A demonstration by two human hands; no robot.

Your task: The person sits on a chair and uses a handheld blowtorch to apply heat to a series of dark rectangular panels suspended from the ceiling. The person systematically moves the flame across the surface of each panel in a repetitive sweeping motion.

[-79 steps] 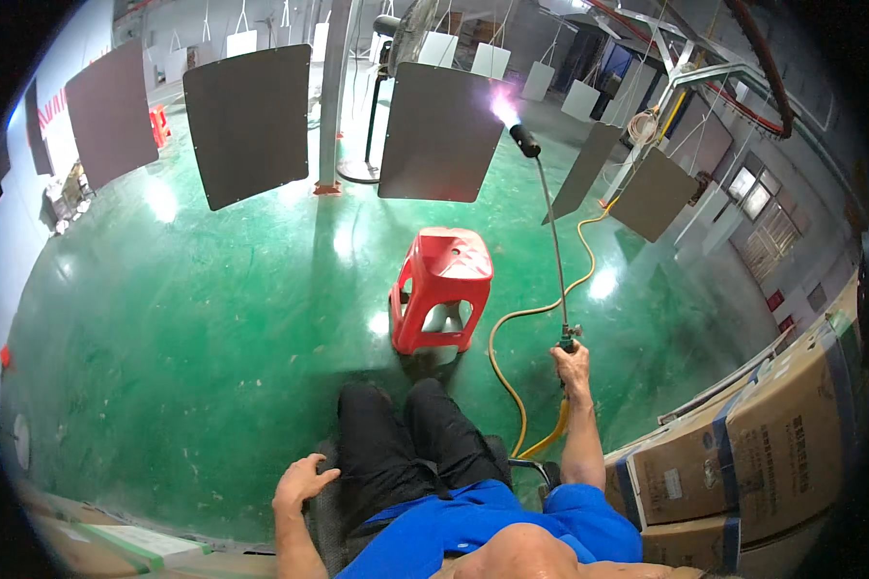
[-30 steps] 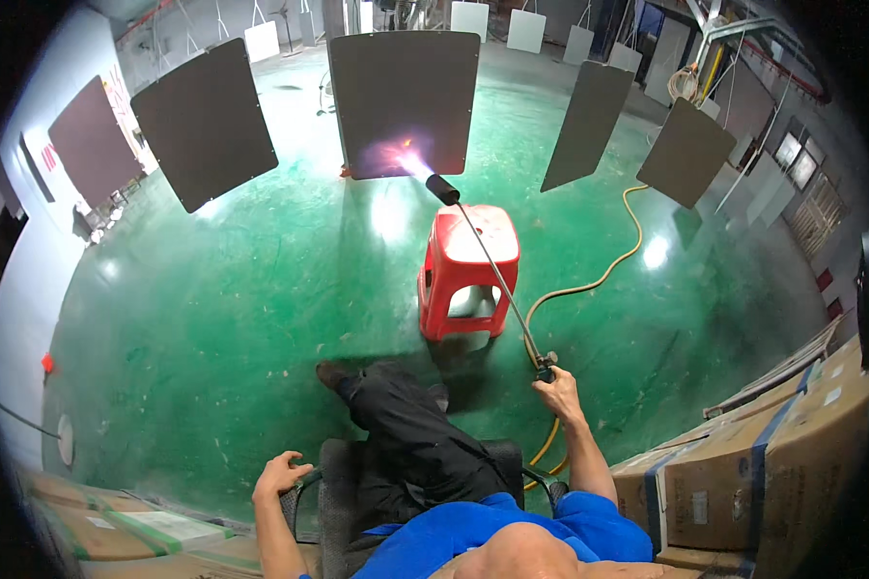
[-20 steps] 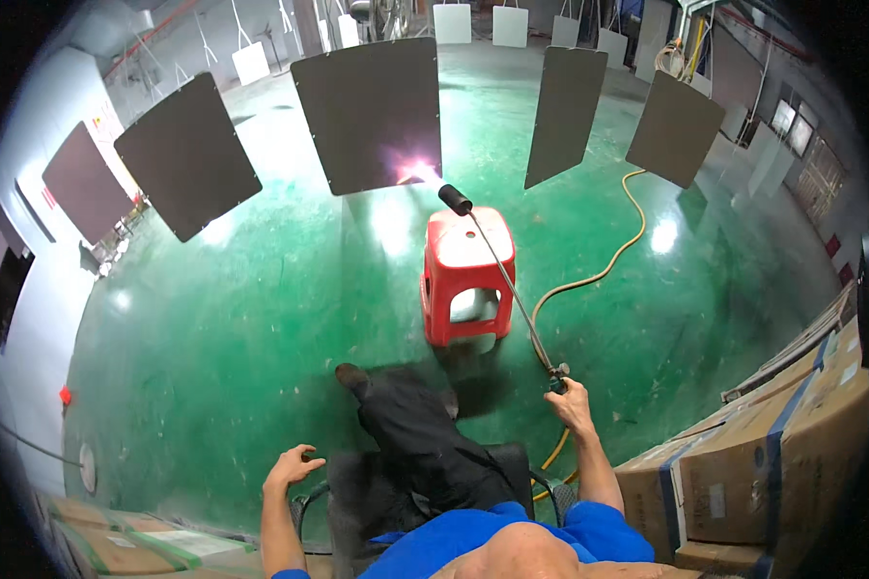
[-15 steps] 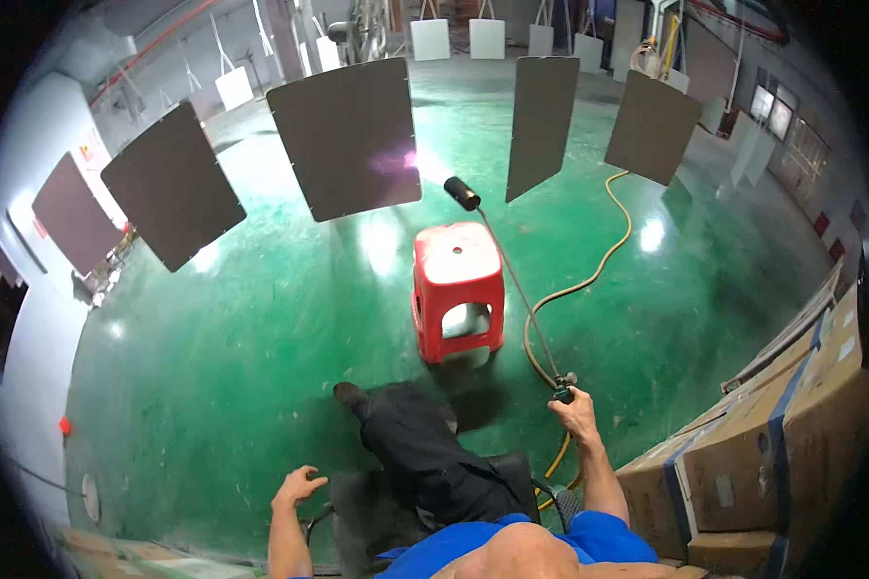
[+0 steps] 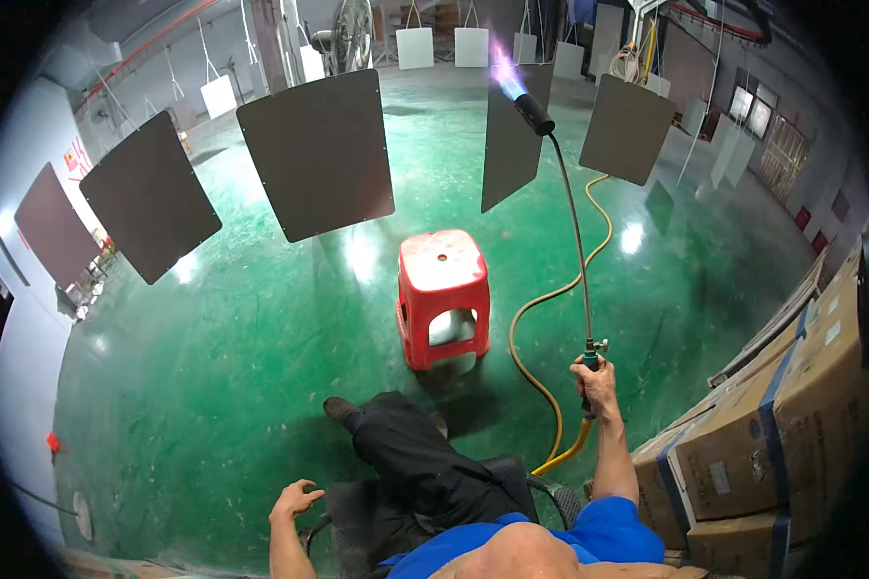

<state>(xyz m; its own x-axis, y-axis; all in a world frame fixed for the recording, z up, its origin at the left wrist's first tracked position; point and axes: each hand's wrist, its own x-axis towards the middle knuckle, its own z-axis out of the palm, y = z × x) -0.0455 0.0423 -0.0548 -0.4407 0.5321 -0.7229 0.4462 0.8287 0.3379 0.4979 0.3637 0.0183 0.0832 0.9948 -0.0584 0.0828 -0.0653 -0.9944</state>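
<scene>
A long gas torch (image 5: 534, 115) with a black burner head is gripped by its handle in my right hand (image 5: 601, 386). Purple-blue flame comes out of the burner, pointing up and slightly left. In the picture the flame overlaps the upper edge of a dark hanging panel (image 5: 512, 145) right of centre; whether it touches I cannot tell. A yellow hose (image 5: 514, 347) runs from the handle across the floor. My left hand (image 5: 297, 499) holds nothing, its fingers loosely apart beside the chair's left side (image 5: 343, 511).
More dark panels (image 5: 321, 154) hang in a row ahead. A red stool (image 5: 444, 261) with a pale, worn top stands on the green floor (image 5: 241, 357). Cardboard boxes (image 5: 729, 468) are stacked on the right. White panels (image 5: 415, 48) and a large fan (image 5: 352, 37) are farther back.
The torch has swung right and up, its flame moving from the large middle panel to the panel right of centre. My right hand has shifted slightly right and up; the left stays nearly still.
</scene>
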